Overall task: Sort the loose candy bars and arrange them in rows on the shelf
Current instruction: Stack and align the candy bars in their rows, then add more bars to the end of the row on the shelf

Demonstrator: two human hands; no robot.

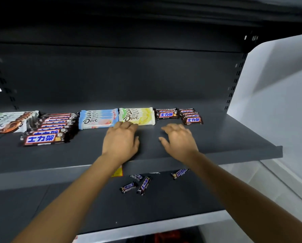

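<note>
Head view: L hand lies palm down over the top shelf. Its fingers are loosely bent, w/ the tips at the front edge of the yellow Dove stack. It grips nothing and is prob. squaring that stack against the blue Dove stack, which touches it on the left. R hand hovers w/ fingers spread and empty, near the two mini Snickers rows but apart from them.

Bars are grouped by kind and lapped front to back so each label shows. Brown Dove sits far left, w/ big Snickers next to it. The loose minis lie scattered at odd angles on the lower shelf, not yet sorted. They likely belong w/ the mini rows at right.

Both shelves are dark grey metal. The top one has a front lip and a yellow tag under its edge. Behind are a dark back panel and slotted uprights. A white wall is at right. Something red shows at the bottom, unclear.
</note>
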